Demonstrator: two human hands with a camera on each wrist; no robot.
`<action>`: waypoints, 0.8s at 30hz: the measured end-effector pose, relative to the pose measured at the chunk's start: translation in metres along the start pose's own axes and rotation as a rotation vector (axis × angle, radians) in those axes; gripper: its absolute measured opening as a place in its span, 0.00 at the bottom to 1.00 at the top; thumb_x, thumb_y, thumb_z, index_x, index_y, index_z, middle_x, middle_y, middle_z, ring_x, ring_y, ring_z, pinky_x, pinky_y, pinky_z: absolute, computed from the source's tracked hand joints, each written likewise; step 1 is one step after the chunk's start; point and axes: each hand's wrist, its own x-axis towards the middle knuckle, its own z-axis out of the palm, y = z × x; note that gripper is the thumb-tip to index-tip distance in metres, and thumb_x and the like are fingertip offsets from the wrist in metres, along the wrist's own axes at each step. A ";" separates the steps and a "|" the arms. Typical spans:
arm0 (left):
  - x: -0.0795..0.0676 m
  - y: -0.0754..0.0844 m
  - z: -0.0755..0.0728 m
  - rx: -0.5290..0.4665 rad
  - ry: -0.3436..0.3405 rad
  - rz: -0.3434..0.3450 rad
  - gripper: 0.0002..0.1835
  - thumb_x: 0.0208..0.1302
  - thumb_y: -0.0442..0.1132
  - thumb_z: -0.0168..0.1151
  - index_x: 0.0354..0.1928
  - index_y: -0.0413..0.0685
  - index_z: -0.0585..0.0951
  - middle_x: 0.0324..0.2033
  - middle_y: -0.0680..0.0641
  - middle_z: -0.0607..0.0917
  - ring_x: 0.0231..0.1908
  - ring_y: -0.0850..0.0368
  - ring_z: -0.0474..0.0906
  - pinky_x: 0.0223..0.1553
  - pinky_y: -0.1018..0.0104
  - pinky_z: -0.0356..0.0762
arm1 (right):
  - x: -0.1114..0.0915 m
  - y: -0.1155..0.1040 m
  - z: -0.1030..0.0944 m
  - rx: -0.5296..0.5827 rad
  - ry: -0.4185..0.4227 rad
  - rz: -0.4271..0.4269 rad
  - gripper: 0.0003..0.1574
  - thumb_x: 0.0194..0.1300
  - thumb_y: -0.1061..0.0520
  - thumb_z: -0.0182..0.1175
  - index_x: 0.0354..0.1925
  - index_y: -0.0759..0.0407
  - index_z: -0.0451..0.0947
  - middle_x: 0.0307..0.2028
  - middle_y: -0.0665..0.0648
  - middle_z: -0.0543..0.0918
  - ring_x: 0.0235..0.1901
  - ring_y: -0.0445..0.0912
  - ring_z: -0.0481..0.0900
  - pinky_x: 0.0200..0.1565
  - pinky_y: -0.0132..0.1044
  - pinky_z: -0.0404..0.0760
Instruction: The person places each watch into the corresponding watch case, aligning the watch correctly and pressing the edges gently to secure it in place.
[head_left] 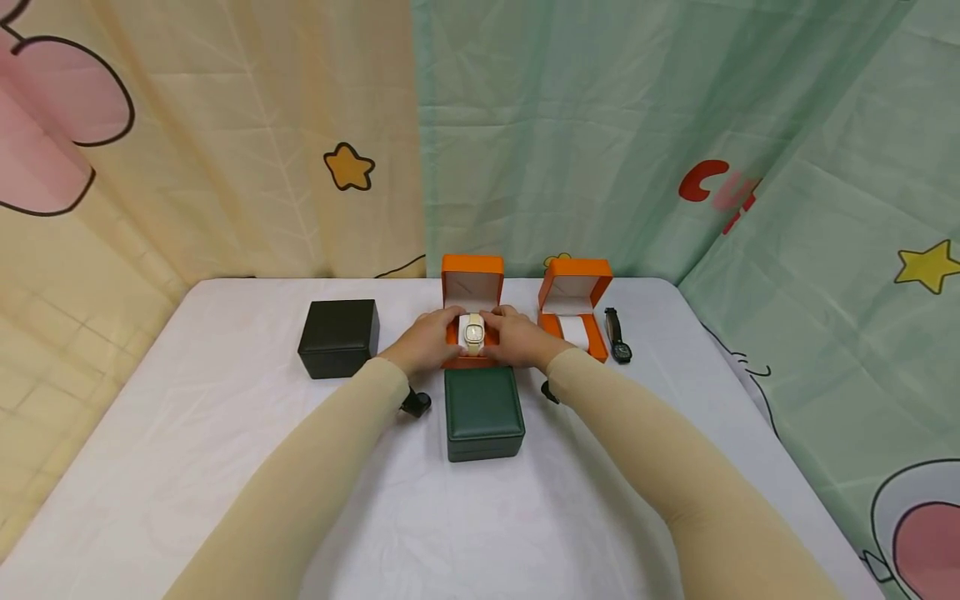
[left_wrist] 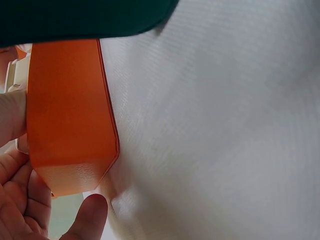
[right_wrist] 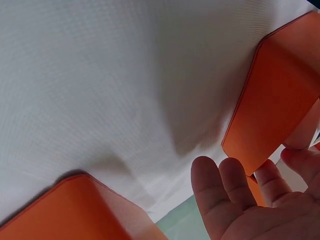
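Observation:
A cream-strapped watch with a light dial lies on a white cushion inside an open orange watch box. My left hand is at the left of the watch, thumb at the near end and fingers at the far end, holding the cushioned watch. From the right, my right hand holds it in much the same way. The left wrist view shows my left thumb beside the cream strap, over the box wall. Several right fingers extend past the box side in the right wrist view; their contact is partly hidden.
A closed green box stands just in front of the orange one. To the left sits a closed black box. At the right, a second open orange box holds a white cushion, with a black watch beside it.

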 end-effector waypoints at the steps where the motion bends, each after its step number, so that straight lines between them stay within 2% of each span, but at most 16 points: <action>1: 0.000 0.000 0.000 -0.001 -0.001 0.000 0.33 0.70 0.41 0.70 0.74 0.49 0.70 0.71 0.44 0.76 0.68 0.41 0.70 0.75 0.44 0.67 | 0.000 0.000 0.000 0.003 0.001 0.001 0.50 0.75 0.43 0.65 0.84 0.50 0.54 0.80 0.64 0.58 0.74 0.62 0.65 0.77 0.53 0.66; 24: 0.001 0.000 0.000 -0.002 -0.005 -0.002 0.35 0.70 0.41 0.71 0.75 0.48 0.70 0.71 0.44 0.76 0.68 0.42 0.70 0.75 0.45 0.67 | 0.000 0.000 0.000 0.012 0.000 0.001 0.50 0.75 0.43 0.65 0.84 0.51 0.54 0.80 0.64 0.58 0.73 0.62 0.67 0.77 0.52 0.67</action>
